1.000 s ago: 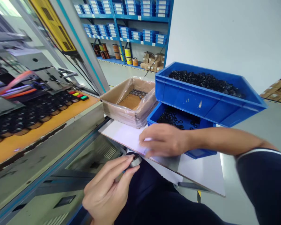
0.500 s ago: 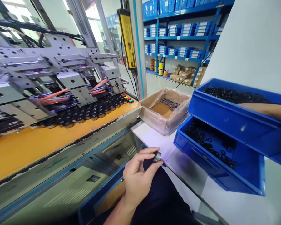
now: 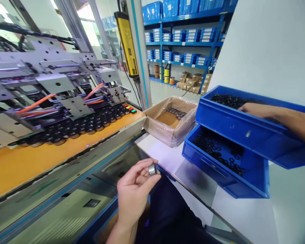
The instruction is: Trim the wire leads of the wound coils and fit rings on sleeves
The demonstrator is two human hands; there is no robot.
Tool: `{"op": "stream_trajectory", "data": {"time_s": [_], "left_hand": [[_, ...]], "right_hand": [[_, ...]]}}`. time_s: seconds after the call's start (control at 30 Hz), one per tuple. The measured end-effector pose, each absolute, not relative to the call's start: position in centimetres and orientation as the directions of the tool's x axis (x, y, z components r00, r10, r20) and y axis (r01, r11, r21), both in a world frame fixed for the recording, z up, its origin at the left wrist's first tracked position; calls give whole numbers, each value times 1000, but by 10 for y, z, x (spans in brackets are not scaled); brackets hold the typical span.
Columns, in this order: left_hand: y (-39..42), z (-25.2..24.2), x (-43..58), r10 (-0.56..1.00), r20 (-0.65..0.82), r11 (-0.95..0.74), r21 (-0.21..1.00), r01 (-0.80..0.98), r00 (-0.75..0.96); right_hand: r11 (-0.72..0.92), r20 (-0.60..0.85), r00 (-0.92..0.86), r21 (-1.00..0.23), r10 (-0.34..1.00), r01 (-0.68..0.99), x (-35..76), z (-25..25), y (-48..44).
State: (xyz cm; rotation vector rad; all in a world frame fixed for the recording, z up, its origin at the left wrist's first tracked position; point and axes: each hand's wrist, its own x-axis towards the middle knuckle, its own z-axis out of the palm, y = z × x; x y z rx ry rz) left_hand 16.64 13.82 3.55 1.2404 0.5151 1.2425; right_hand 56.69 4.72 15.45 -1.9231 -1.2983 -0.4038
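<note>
Between the thumb and fingers of my left hand (image 3: 137,189) is a small metal cylinder (image 3: 152,169), silvery with a dark end. The hand is held above my lap, in front of the white table's edge. My right hand (image 3: 259,110) reaches into the upper blue bin (image 3: 246,132), among small black parts (image 3: 226,100); its fingers are hidden by the bin wall and the parts. Under that bin stands a lower blue bin (image 3: 226,181) holding black rings (image 3: 228,162).
An open carton lined with plastic (image 3: 162,134) holds small metal parts. At left, rows of black-topped pieces (image 3: 78,127) stand on the machine's orange bench (image 3: 27,162), below metal fixtures (image 3: 56,84). A yellow safety sensor (image 3: 127,45) hangs on the post. Blue shelves (image 3: 183,44) stand behind.
The view has turned slightly right. My right hand reaches farther into the upper bin, showing more of the hand and forearm. My left hand still holds the cylinder, now tilted differently.
</note>
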Motion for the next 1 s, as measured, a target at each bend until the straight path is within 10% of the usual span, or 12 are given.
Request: {"op": "stream_trajectory", "data": {"time_s": [0.2, 0.4, 1.0], "left_hand": [[133, 39, 164, 913, 276, -161, 920, -357, 301], [118, 46, 175, 884, 268, -185, 953, -239, 383], [109, 37, 187, 890, 228, -132, 958, -255, 395]], "right_hand": [[-187, 680, 370, -329, 633, 926, 523, 194, 45], [712, 731, -242, -439, 638, 548, 385, 119, 50], [781, 828, -456, 34, 328, 623, 380, 66, 61]]}}
